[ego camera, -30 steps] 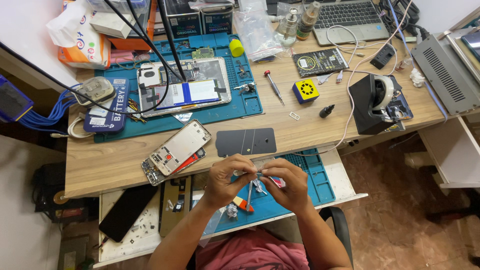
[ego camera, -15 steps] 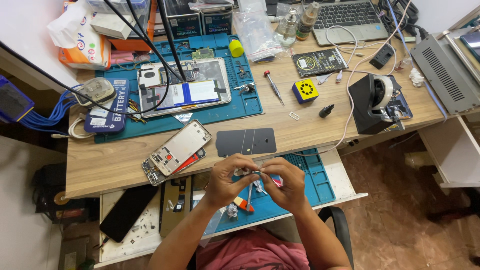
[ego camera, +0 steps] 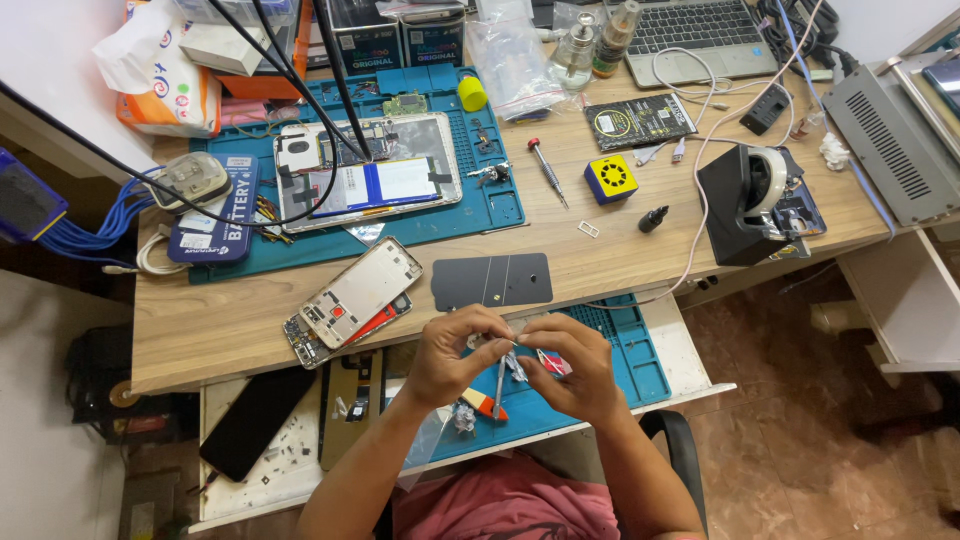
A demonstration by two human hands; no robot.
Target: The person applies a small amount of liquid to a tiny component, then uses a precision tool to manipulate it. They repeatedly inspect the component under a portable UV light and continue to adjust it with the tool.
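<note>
My left hand [ego camera: 455, 358] and my right hand [ego camera: 572, 366] meet over the blue mat [ego camera: 630, 350] on the pull-out shelf, fingertips pinched together on a small metal part [ego camera: 512, 352] between them. Thin metal tweezers [ego camera: 500, 385] hang down from my left hand. A small tool with an orange and red handle [ego camera: 483, 404] lies on the mat just below. On the desk just beyond my hands lie a dark phone back panel [ego camera: 492, 280] and an opened phone frame [ego camera: 358, 295].
A large blue work mat [ego camera: 505, 205] carries a disassembled tablet [ego camera: 370, 170] with black cables running to it. A screwdriver [ego camera: 547, 170], a yellow and blue box [ego camera: 612, 180], a black tape dispenser [ego camera: 745, 200] and a laptop [ego camera: 700, 30] sit further back. A black phone [ego camera: 258, 420] lies on the shelf left.
Both hands stay close together over the shelf mat; the fingers have shifted slightly on the small part. Nothing else has moved.
</note>
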